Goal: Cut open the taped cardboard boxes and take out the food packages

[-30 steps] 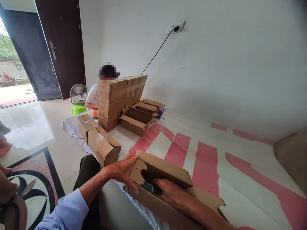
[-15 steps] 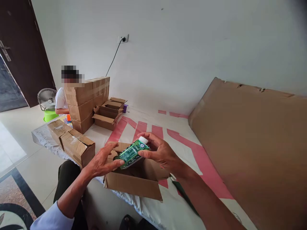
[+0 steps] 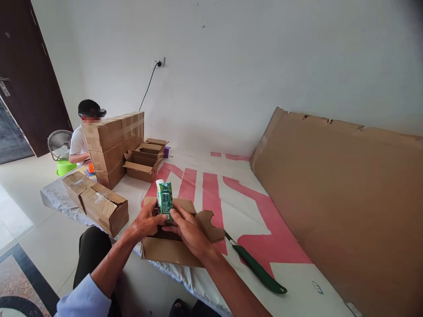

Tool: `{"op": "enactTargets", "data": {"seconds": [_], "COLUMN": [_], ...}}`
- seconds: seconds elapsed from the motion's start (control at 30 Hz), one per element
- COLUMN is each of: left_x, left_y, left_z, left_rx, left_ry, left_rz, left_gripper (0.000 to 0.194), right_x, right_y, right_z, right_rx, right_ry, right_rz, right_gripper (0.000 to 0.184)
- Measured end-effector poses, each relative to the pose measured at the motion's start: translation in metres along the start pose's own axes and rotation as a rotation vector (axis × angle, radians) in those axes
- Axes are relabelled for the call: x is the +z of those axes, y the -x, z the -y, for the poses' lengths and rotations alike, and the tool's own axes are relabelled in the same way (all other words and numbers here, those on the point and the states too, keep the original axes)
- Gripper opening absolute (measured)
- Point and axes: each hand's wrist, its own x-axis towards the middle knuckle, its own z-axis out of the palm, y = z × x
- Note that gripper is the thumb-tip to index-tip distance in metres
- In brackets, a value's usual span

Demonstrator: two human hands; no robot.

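A green drink carton (image 3: 165,197) with a white cap stands upright between my two hands, its printed side facing me. My left hand (image 3: 147,221) closes on its lower left side, the thumb at the bottom front. From the right, my right hand (image 3: 187,226) grips the lower right corner with thumb and fingers. Directly below is an open cardboard box (image 3: 172,252), its flaps spread; my forearm and hands hide much of its inside. To the right of the box lies a tool with a dark green handle (image 3: 259,269), its far end partly hidden by a flap.
Closed cardboard boxes (image 3: 102,207) stand at the left edge of the cloth-covered surface. Behind them are a stack of taped boxes (image 3: 109,152) and open boxes (image 3: 142,165). A person (image 3: 79,141) sits beyond the stack. A large cardboard sheet (image 3: 337,198) leans at right.
The carton has turned from lying tilted to upright, moving left. My right hand has shifted left and down to its lower corner. The green handle has come into fuller view.
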Motion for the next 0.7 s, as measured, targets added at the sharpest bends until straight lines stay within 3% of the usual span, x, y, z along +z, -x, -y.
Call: {"op": "enactTargets", "data": {"seconds": [0.13,0.3,0.7], "left_x": [-0.011,-0.013,-0.013], "left_y": [-0.012,-0.020,-0.020], "left_z": [0.016,0.025,0.024], "left_rx": [-0.011,-0.028,-0.007], "left_ry": [-0.104,-0.158,-0.227], "left_rz": [0.056,0.030,0.038], "left_gripper": [0.052,0.042,0.038], "right_x": [-0.006,-0.009,-0.013], "right_y": [-0.012,-0.019,-0.018], "right_z": [-0.015,-0.021,-0.022], "right_rx": [0.020,0.069,0.041], "right_ry": [-0.073,-0.164,-0.155], "right_rz": [-0.073,-0.084,-0.037], "right_gripper": [0.051,0.041,0.045]}}
